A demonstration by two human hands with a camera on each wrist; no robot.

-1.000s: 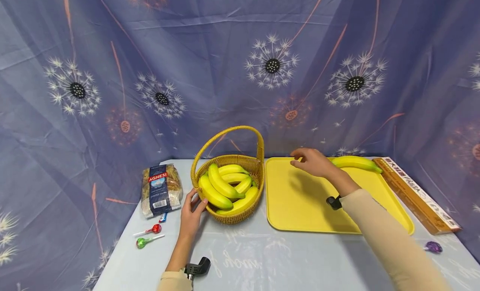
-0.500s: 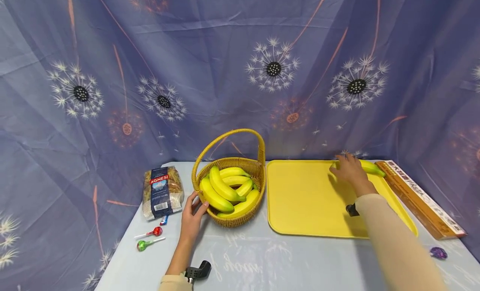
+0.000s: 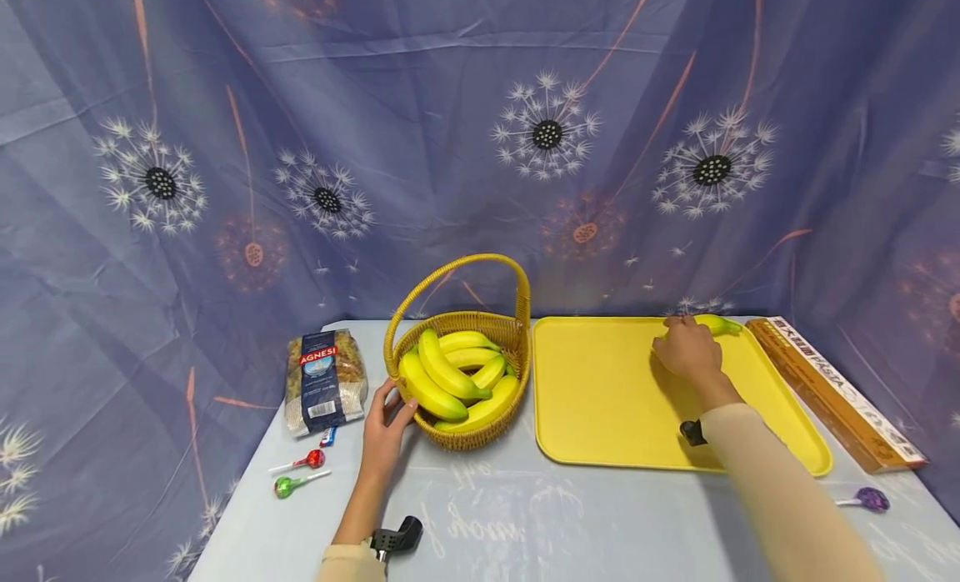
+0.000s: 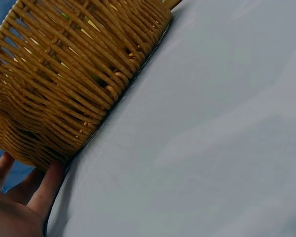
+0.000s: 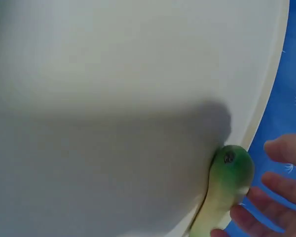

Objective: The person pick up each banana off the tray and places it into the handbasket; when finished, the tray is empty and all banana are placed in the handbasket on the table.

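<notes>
A wicker basket [image 3: 468, 438] with a tall handle stands mid-table, holding several bananas [image 3: 442, 369]. My left hand [image 3: 384, 432] rests against its left side, fingers loosely spread; in the left wrist view, fingertips touch low on the woven wall. Over the yellow tray's [image 3: 600, 398] far edge, my right hand [image 3: 688, 348] grips a single banana [image 3: 718, 324], covering its left part. In the right wrist view, the curled fingers [image 5: 274, 207] touch that banana's far side near its green end [image 5: 237, 168]. Whether the thumb presses it is hidden.
A pasta bag [image 3: 322, 382] stands left of the basket, with a red lollipop [image 3: 313, 459] and a green lollipop [image 3: 285, 487] before it. A long pasta box [image 3: 836, 390] lies right of the tray, a purple lollipop [image 3: 872, 499] near it. A curtain [image 3: 450, 148] hangs behind.
My right hand has moved right across the tray onto the lone banana, which has shifted a little left in the last half second. The left hand and basket have stayed put.
</notes>
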